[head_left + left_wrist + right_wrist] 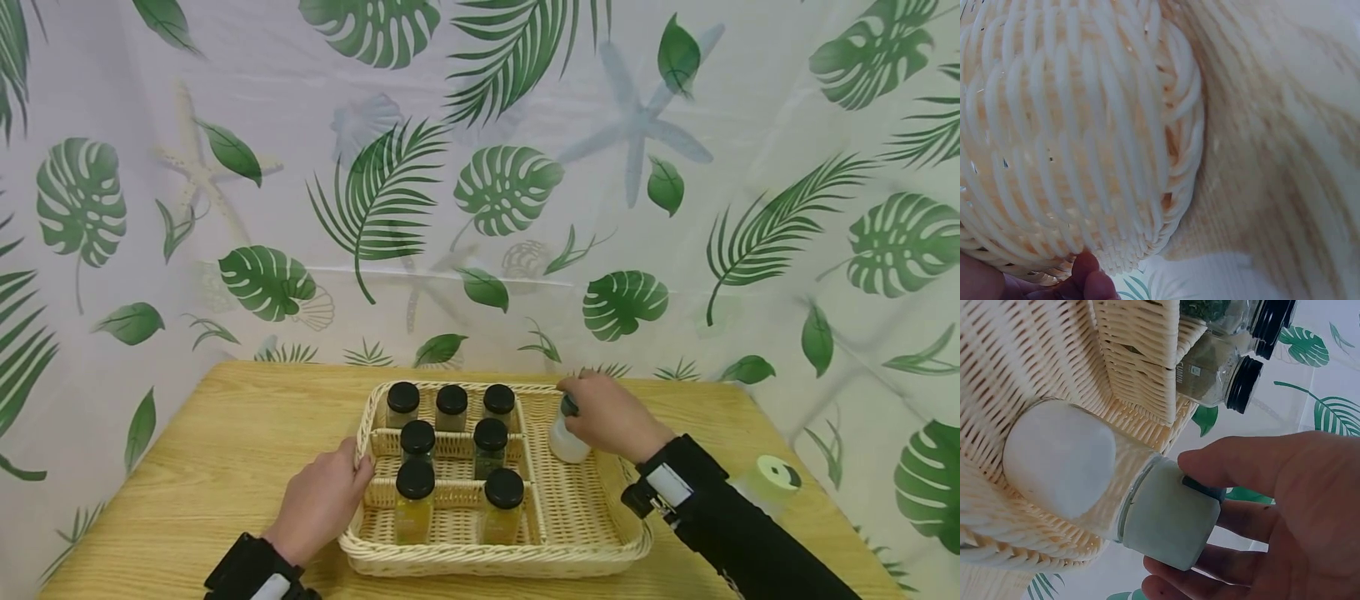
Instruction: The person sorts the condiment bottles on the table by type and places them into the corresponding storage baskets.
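A cream woven basket (pixel 495 560) with several compartments sits on the table. My left hand (pixel 321 498) grips its left rim; in the left wrist view fingertips (pixel 1092 280) show against the weave (pixel 1054 125). In the long right compartment, near the back, stands a clear jar of white contents (pixel 567 443). My right hand (pixel 611 417) holds this jar by its pale green lid (pixel 1169 512), thumb on one side and fingers around the other. Several black-lidded spice jars (pixel 416 500) stand in the left compartments; one label (pixel 1180 372) reads cumin.
A clear container with a pale green lid (pixel 772 472) stands on the wooden table (pixel 225 450) to the right, beyond my right sleeve (pixel 720 508). Behind the table hangs a white cloth (pixel 420 333) printed with green leaves.
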The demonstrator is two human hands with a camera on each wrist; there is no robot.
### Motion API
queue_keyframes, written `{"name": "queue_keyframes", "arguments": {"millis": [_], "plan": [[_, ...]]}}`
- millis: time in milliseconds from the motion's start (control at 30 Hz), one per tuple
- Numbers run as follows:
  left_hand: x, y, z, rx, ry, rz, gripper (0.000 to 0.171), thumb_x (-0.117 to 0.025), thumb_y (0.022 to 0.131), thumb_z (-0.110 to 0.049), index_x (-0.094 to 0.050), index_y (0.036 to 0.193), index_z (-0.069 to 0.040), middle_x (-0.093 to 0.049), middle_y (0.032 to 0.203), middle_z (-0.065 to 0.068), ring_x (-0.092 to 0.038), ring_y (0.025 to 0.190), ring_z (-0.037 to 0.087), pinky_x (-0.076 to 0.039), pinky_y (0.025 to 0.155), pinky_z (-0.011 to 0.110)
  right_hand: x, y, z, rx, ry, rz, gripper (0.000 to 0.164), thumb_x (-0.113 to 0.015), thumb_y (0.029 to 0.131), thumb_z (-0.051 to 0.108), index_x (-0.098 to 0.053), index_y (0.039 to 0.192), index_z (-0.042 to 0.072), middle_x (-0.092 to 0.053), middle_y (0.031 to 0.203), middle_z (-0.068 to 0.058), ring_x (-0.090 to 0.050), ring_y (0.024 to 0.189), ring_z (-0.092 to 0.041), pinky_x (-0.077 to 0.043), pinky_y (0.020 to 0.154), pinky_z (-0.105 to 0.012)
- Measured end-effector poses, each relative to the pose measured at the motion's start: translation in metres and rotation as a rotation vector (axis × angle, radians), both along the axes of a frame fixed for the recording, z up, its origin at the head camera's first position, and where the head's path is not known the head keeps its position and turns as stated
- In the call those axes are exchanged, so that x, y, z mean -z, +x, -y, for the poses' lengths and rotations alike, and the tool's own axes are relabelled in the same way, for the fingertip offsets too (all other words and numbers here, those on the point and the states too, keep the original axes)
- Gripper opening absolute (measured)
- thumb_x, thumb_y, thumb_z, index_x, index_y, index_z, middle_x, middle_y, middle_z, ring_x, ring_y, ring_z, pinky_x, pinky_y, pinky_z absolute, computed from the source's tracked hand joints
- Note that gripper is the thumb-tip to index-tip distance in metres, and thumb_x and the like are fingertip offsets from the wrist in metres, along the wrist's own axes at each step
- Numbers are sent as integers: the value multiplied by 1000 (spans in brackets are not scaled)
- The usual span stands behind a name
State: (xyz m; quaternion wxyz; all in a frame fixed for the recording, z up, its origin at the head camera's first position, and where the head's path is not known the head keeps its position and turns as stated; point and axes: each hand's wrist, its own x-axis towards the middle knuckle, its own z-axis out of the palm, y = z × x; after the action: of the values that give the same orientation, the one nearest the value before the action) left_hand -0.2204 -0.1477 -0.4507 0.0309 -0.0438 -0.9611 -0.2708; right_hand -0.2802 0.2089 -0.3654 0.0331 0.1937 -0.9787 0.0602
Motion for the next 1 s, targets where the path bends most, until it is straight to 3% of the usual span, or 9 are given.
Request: {"name": "queue_keyframes", "arguments": {"millis": [233,433,600,833,1000], "plan": [[4,2,0,-1,-11,2,21,-47,104,-26,-52,93,-9,-44,62,1,-46,51,16,-32,46,32,-4,12,-4,40,-27,20,60,-71,86,11,-52,142,-3,-64,120,-24,-63,99,-32,-54,77,-41],[3,1,-2,0,-11,-6,22,-48,103,-26,-52,93,-8,-45,62,1,-46,51,16,-32,46,32,-15,30,-26,99,-33,-28,62,-73,89,20,-51,143,0,-61,131,-28,-58,120,-47,-50,93,-59],[2,-1,-2,2,-6,2,22,-47,104,-27,-53,96,-7,-45,62,1,-46,51,16,-32,46,32,-21,37,-54,136,7,-28,60,-71,91,26,-53,141,-1,-61,127,-29,-59,116,-49,-50,90,-60],[2,-1,-3,1,6,17,21,-47,104,-26,-53,96,-7,-46,62,1,-47,51,16,-32,46,32,-22,45,-103,189,35,-1,60,-67,93,28,-51,140,-6,-55,135,-36,-50,124,-56,-44,96,-65],[0,-2,-3,7,5,7,21,-47,104,-26,-53,96,-7,-46,63,1,-47,51,16,-32,46,32,-22,49,-139,252,36,60,67,-68,93,32,-47,143,-7,-50,137,-39,-48,122,-59,-44,92,-67]]}}
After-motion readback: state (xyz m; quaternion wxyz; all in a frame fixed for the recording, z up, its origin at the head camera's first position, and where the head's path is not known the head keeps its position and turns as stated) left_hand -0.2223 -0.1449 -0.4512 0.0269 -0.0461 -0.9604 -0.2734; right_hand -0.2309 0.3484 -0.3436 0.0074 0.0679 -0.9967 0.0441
